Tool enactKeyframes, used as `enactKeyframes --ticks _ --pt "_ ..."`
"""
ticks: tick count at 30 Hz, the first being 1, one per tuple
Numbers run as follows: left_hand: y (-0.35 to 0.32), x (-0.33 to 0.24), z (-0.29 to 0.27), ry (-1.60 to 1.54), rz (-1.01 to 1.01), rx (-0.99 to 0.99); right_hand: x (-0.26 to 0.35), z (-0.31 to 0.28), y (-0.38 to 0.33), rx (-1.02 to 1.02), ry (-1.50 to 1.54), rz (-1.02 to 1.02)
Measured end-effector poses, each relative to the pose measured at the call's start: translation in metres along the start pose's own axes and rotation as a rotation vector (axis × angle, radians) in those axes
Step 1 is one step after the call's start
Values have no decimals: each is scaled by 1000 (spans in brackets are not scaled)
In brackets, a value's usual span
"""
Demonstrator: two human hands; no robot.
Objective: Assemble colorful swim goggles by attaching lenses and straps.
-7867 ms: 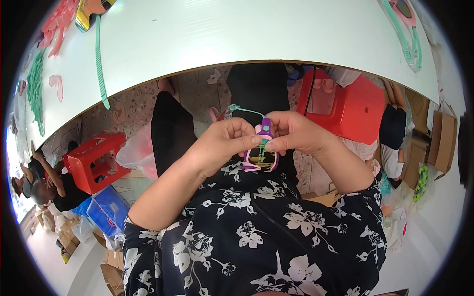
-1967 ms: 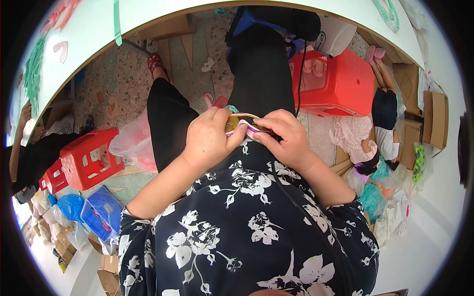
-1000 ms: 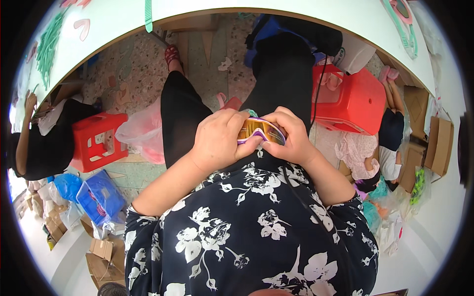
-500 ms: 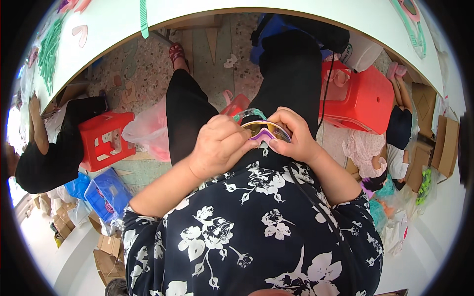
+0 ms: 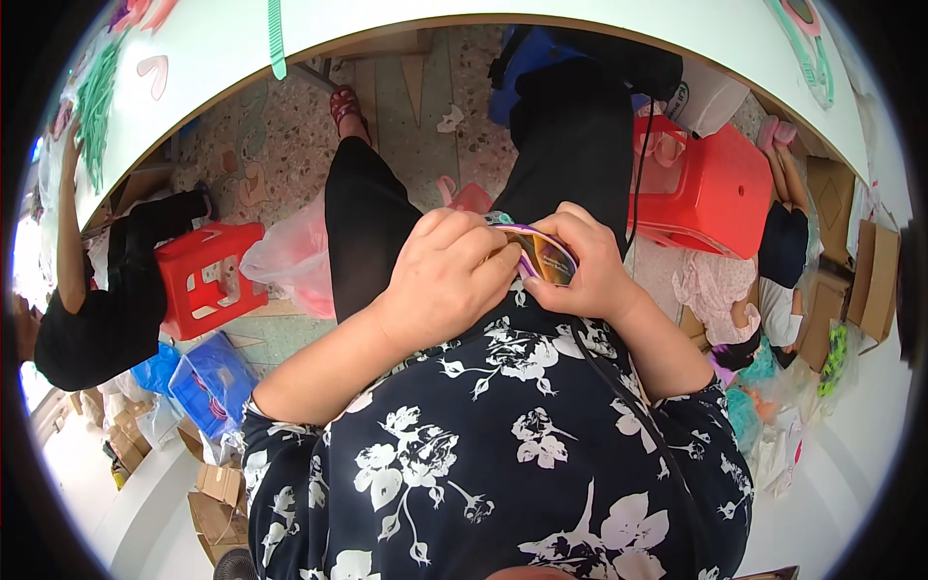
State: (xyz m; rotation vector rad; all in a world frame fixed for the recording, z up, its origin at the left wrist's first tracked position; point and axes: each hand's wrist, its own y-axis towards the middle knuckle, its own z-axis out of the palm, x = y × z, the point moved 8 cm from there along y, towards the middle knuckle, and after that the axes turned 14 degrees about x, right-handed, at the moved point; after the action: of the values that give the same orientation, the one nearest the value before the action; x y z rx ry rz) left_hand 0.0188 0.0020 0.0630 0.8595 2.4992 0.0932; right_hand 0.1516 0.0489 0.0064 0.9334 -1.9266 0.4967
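Observation:
Above my lap I hold a pair of swim goggles (image 5: pixel 551 261) with a purple rim and shiny yellowish lenses. My right hand (image 5: pixel 592 261) grips their right end, thumb below and fingers over the top. My left hand (image 5: pixel 447 275) is closed round the left half and covers most of it, its fingertips pressed near the nose bridge. Only a bit of clear greenish strap shows behind the fingers.
The white table (image 5: pixel 387 8) curves across the far side, with green straps (image 5: pixel 97 106) at its left and other goggles (image 5: pixel 807 48) at its right. Red stools (image 5: pixel 701 184) stand on both sides. Another person (image 5: pixel 106 290) sits at left; a pink bag (image 5: pixel 290 256) hangs nearby.
My left hand has shifted right and now covers the left lens and nose bridge. The goggles have turned, with the right lens tipped more toward me. The person at left has raised an arm.

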Motion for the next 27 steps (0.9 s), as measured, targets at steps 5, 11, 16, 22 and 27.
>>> enactKeyframes --ticks 5,11,16,22,27 --pt "4 -7 11 86 87 96 0 0 -1 25 -8 28" --pt "7 -8 16 79 275 228 1 0 0 -20 -47 -44" --pt "10 12 10 -67 166 173 -8 0 -5 -44 69 12" --pt "-11 44 32 -588 -268 211 -4 -1 -10 22 85 8" --pt "-16 36 31 -391 -305 181 19 -11 -10 -51 -64 -78"
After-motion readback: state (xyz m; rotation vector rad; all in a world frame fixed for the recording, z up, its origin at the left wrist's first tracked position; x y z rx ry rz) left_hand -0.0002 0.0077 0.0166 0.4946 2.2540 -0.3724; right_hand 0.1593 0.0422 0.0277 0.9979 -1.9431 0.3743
